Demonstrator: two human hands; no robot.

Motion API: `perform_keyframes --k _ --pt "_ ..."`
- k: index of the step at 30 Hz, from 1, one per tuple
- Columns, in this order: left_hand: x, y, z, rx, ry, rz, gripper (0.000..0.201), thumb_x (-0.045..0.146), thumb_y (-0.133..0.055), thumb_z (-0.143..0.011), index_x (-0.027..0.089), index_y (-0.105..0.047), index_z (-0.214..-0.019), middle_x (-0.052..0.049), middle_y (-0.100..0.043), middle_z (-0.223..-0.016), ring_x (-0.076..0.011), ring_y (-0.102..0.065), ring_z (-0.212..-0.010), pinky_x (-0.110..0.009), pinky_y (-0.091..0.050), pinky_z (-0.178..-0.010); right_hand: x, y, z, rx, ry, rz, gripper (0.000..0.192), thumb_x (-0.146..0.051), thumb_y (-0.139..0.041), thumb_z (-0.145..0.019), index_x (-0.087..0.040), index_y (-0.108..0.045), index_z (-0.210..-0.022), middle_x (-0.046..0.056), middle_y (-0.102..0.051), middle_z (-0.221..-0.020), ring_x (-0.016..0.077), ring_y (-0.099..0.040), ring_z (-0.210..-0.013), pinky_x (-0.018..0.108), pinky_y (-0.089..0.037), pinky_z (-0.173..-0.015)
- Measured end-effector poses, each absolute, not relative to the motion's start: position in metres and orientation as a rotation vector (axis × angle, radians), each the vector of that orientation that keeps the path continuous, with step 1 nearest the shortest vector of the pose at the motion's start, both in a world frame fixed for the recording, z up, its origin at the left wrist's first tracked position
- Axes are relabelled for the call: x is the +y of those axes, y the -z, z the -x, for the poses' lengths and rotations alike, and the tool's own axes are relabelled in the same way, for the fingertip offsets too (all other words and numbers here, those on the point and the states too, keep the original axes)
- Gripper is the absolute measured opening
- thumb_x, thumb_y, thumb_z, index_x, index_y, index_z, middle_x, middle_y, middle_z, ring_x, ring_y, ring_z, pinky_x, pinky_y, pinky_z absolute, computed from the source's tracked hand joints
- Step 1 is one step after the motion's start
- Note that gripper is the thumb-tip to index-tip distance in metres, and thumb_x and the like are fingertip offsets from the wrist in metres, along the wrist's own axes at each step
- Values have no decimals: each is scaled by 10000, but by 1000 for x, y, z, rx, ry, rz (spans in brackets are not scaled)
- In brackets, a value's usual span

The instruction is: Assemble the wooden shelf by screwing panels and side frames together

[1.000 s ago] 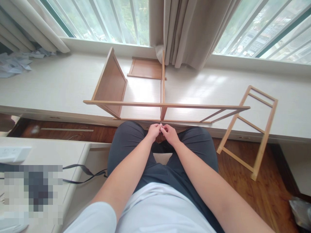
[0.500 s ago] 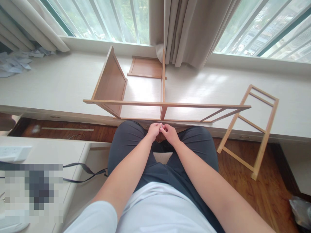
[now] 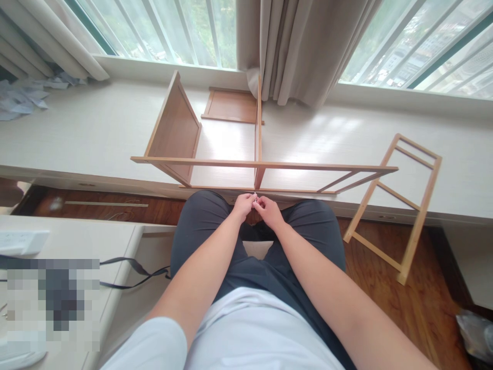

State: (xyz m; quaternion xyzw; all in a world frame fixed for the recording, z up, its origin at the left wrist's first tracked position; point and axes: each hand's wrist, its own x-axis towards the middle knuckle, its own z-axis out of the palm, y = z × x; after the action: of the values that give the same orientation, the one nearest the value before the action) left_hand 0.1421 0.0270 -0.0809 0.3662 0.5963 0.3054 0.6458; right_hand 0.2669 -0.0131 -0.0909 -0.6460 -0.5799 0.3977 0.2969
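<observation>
I find a small pale piece point(image 3: 254, 199) at the fingertips, between the knees and just short of the ledge point(image 3: 77, 133); its exact shape is too small to make out. The left hand point(image 3: 243, 207) is nearly closed, pinching at it from one side. The right hand point(image 3: 270, 212) is curled, thumb and fingers drawn together at the same spot; I cannot tell which hand bears the grip.

Directly beyond, a wooden rack point(image 3: 223, 163) stands on the ledge, its long upper rail crossing in front of both hands. A solid panel closes its left end, and an upright divides it near the middle. Behind, a loose wooden panel point(image 3: 231, 105) lies flat, partly hidden by that upright.

To the right, a ladder-shaped frame point(image 3: 411, 246) slants from the ledge out over the floor point(image 3: 370, 267). The rack's rail overlaps it in my view; contact I cannot confirm.

A curtain point(image 3: 292, 56) hangs behind the rack, and crumpled paper point(image 3: 23, 100) lies at far left. The desk point(image 3: 119, 244) occupies the near left, with a black strap point(image 3: 133, 265) trailing off its edge towards the trousers point(image 3: 204, 216); a masked patch hides part of its top.
</observation>
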Motion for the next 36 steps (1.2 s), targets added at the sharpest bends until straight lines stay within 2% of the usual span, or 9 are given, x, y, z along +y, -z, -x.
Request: perform_keyframes --k 15,36 --pt "30 93 -140 1378 -684 -854 292 414 -677 -811 136 -669 -722 -20 -584 -635 -92 -475 -527 -200 -300 -467 -10 93 -269 -1514 -1104 1796 260 -394 -475 -926 -214 -617 -802 -15 -627 -643 161 -560 -644 253 -367 -626" --pt "28 85 -142 1414 -673 -829 284 389 -696 -805 142 -643 -675 -13 -575 -608 -87 -469 -502 -199 -297 -446 -11 98 -269 -1504 -1273 1737 276 -334 -389 -954 -216 -599 -816 -29 -604 -583 138 -552 -545 240 -384 -577"
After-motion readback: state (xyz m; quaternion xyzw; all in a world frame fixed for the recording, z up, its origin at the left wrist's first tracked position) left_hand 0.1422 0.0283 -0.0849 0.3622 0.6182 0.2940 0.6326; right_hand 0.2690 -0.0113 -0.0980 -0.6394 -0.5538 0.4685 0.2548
